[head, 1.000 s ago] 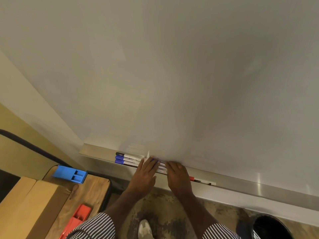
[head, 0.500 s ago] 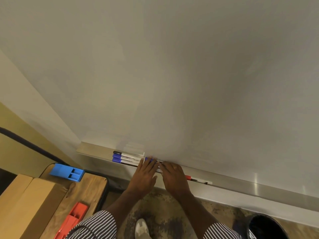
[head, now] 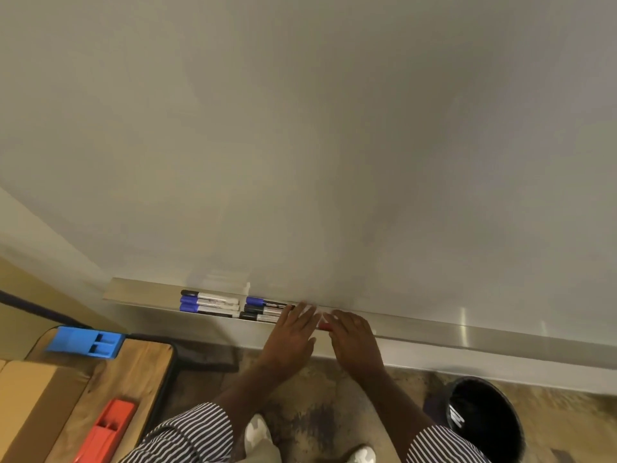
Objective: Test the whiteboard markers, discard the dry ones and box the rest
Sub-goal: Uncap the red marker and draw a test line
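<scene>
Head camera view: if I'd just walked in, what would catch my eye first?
Probably the two hands, left hand and right hand, laid side by side on the metal tray under the big blank whiteboard. Left of them, blue- and black-capped markers lie in the tray. A bright blue box sits on the wooden table at lower left, and a black bin stands on the floor at lower right.

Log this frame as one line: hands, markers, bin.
left hand: flat on markers in tray | right hand: covers red marker | bin: floor, right | whiteboard: unmarked
</scene>
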{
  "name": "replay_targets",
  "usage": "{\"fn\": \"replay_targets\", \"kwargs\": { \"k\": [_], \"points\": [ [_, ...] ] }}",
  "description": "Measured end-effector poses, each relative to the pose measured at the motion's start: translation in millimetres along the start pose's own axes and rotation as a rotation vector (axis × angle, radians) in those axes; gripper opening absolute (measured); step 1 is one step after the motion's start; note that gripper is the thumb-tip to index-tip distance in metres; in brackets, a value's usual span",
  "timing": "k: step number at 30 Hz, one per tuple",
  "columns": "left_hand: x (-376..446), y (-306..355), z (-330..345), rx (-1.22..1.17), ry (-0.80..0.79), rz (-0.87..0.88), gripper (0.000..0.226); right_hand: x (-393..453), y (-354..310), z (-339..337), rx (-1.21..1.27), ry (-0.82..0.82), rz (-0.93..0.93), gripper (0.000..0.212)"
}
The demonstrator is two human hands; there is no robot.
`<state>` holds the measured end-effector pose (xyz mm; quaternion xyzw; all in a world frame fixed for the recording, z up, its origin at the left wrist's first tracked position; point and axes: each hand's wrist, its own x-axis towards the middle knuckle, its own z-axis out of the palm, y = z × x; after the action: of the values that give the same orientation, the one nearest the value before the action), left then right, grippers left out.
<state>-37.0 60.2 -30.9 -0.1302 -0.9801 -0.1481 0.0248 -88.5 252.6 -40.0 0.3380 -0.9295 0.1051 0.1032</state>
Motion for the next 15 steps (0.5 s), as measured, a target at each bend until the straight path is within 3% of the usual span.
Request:
{"fn": "replay_targets", "kwargs": {
  "k": [7,15],
  "points": [
    [33,25,16,0.088,-0.073,0.025,0.045,-21,36,-7,-0.047,-0.104,0.075,0.046],
    [69,41,9,0.191,-0.029,0.005,0.038,-4,56,-19,0.003,-0.148,-0.047,0.035]
  ]
}}
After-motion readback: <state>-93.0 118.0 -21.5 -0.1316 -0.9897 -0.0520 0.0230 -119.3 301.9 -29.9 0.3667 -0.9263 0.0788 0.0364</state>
